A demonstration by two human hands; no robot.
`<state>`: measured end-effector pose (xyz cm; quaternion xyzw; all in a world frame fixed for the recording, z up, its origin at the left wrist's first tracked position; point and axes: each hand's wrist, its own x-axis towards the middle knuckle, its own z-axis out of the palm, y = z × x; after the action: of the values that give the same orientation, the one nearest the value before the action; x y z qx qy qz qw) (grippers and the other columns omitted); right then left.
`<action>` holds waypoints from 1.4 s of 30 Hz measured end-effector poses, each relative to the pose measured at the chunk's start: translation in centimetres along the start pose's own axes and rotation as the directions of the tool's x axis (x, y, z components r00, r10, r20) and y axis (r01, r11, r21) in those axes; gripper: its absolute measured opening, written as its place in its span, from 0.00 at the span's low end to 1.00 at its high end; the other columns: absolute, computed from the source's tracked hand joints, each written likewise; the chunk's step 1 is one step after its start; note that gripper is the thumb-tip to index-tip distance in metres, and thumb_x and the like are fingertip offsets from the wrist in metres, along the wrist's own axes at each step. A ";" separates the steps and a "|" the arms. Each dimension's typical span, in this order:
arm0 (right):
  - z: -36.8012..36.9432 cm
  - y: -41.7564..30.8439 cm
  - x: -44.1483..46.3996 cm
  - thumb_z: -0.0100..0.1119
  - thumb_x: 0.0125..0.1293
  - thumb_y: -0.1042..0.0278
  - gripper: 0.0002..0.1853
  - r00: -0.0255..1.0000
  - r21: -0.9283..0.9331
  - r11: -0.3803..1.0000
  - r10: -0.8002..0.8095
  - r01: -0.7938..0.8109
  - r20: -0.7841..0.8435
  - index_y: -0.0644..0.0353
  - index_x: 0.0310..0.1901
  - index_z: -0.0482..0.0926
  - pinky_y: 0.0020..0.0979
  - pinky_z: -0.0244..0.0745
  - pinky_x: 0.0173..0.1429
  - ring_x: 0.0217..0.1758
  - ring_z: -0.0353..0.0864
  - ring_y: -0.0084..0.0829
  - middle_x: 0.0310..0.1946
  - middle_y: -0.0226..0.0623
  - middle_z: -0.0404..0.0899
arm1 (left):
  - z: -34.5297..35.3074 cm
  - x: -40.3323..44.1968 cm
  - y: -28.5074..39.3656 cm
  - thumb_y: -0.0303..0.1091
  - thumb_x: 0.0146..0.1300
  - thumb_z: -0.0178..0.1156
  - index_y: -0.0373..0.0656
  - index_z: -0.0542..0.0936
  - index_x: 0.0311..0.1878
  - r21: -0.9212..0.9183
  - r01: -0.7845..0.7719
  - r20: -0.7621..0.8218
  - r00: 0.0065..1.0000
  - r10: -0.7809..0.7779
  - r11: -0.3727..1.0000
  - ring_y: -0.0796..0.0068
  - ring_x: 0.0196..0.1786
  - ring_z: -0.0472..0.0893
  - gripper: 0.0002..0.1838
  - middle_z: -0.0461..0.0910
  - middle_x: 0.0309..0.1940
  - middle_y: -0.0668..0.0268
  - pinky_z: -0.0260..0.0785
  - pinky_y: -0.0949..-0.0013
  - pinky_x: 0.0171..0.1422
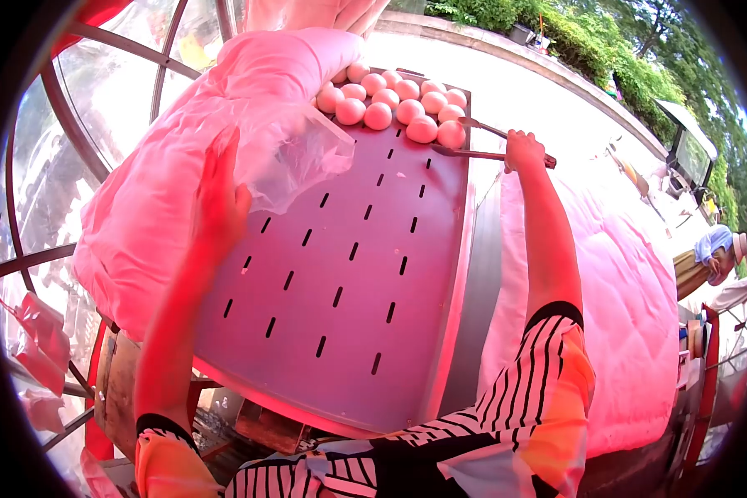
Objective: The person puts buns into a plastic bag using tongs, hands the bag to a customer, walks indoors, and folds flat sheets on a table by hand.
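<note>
My right hand (pixel 524 152) is closed round a pair of tongs (pixel 491 155). The two tips stand apart, either side of a round pale bun (pixel 451 134) at the near right corner of the batch; whether they press on it I cannot tell. A clear plastic bag (pixel 303 162) spreads from my left hand (pixel 222 187), its mouth toward the tray. The left fingers point up and the thumb sits apart, with the bag's edge between them. Several more buns (pixel 378 116) lie together at the far end of the slotted metal tray (pixel 357 274).
A thick quilt (pixel 282 75) is bunched along the tray's left and far side. Another quilt (pixel 598 307) lies to the right. Metal-framed clear panels (pixel 124 75) stand at the left. Farther right are a person (pixel 712 257) and a parked vehicle (pixel 689 145).
</note>
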<state>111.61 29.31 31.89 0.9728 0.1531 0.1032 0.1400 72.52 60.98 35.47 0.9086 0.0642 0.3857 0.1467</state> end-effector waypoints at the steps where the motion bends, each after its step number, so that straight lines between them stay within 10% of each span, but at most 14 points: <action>1: 0.3 0.4 0.2 0.66 0.53 0.66 0.19 0.999 -0.020 1.000 0.006 -0.007 -0.047 0.53 0.48 0.76 0.39 0.72 0.52 0.57 0.71 0.33 0.47 0.32 0.77 | 1.1 -0.3 -1.0 0.19 0.47 0.51 0.34 0.61 0.65 -0.035 0.026 0.023 0.999 -0.025 0.999 0.49 0.66 0.61 0.35 0.64 0.61 0.46 0.52 0.59 0.70; 9: -0.3 -0.5 0.3 0.48 0.64 0.69 0.10 0.996 0.001 1.000 -0.028 0.029 -0.083 0.54 0.41 0.80 0.35 0.76 0.43 0.46 0.81 0.36 0.39 0.36 0.82 | 3.1 0.1 0.0 0.21 0.46 0.51 0.33 0.63 0.63 -0.120 0.170 0.265 0.955 -0.134 0.978 0.46 0.66 0.61 0.34 0.65 0.60 0.44 0.53 0.58 0.70; 14: -2.7 0.2 -3.3 0.77 0.36 0.50 0.39 0.965 0.097 0.986 -0.155 0.137 0.214 0.59 0.51 0.71 0.39 0.74 0.51 0.52 0.76 0.39 0.46 0.40 0.77 | 4.7 0.7 -0.4 0.22 0.45 0.50 0.35 0.65 0.62 -0.181 0.207 0.281 0.948 -0.151 0.961 0.47 0.64 0.63 0.34 0.66 0.59 0.44 0.55 0.59 0.68; 18: -2.3 -1.4 -3.2 0.75 0.34 0.45 0.42 0.984 0.243 0.968 -0.106 0.069 0.142 0.63 0.50 0.70 0.39 0.73 0.52 0.54 0.74 0.39 0.49 0.42 0.74 | 5.6 0.3 -0.4 0.19 0.45 0.49 0.37 0.65 0.63 -0.296 0.261 0.309 0.936 -0.166 0.919 0.75 0.27 0.76 0.34 0.68 0.52 0.54 0.71 0.73 0.30; 21: -1.0 -4.6 -2.7 0.72 0.43 0.50 0.33 0.988 0.182 0.978 -0.120 0.101 0.095 0.61 0.47 0.73 0.38 0.75 0.51 0.53 0.76 0.39 0.47 0.42 0.76 | 5.1 1.0 0.5 0.19 0.46 0.48 0.38 0.65 0.63 -0.377 0.320 0.329 0.924 -0.197 0.869 0.77 0.24 0.75 0.34 0.67 0.52 0.56 0.70 0.73 0.27; 26: 0.8 -6.0 -1.9 0.53 0.58 0.67 0.11 0.980 0.121 0.973 -0.198 0.195 0.013 0.58 0.42 0.77 0.38 0.76 0.45 0.43 0.82 0.40 0.36 0.40 0.82 | 3.8 1.1 1.0 0.18 0.46 0.48 0.40 0.64 0.65 -0.391 0.289 0.306 0.936 -0.173 0.874 0.78 0.25 0.75 0.36 0.66 0.55 0.56 0.69 0.74 0.27; 31: -2.8 -2.4 -8.1 0.70 0.47 0.56 0.18 0.984 0.613 0.771 -0.171 0.170 -0.058 0.60 0.31 0.75 0.36 0.69 0.33 0.28 0.77 0.34 0.23 0.39 0.77 | 4.3 1.1 -0.1 0.17 0.46 0.49 0.43 0.60 0.68 -0.345 0.219 0.250 0.959 -0.135 0.913 0.78 0.26 0.75 0.39 0.63 0.61 0.54 0.68 0.74 0.27; 34: -7.9 -3.0 -15.6 0.70 0.47 0.66 0.15 0.893 0.953 0.301 -0.421 -0.029 0.161 0.62 0.33 0.75 0.22 0.58 0.28 0.23 0.65 0.15 0.17 0.23 0.65 | 3.7 1.4 1.3 0.21 0.47 0.51 0.37 0.57 0.68 -0.388 0.271 0.346 0.929 -0.133 0.881 0.52 0.69 0.59 0.39 0.60 0.65 0.47 0.53 0.62 0.70; 39: -8.3 -4.9 -18.9 0.72 0.42 0.67 0.20 0.787 0.838 0.446 -0.616 0.315 0.032 0.63 0.38 0.75 0.30 0.66 0.34 0.26 0.71 0.27 0.21 0.33 0.73 | 3.9 1.1 1.0 0.16 0.45 0.50 0.38 0.55 0.69 -0.353 0.047 0.273 0.960 0.055 0.934 0.59 0.71 0.57 0.41 0.59 0.67 0.50 0.52 0.63 0.71; 42: -8.9 -5.6 -17.8 0.71 0.42 0.66 0.20 0.827 0.729 0.583 -0.560 0.358 0.041 0.63 0.36 0.75 0.30 0.67 0.34 0.26 0.72 0.29 0.22 0.37 0.74 | 2.4 0.2 0.6 0.16 0.45 0.49 0.40 0.55 0.70 -0.482 0.207 0.419 0.908 0.016 0.851 0.61 0.68 0.60 0.42 0.60 0.66 0.52 0.53 0.65 0.69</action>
<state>91.36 30.75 35.78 0.8818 0.4084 -0.1344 -0.1939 74.39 59.95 34.18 0.8914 -0.0274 0.1824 0.4141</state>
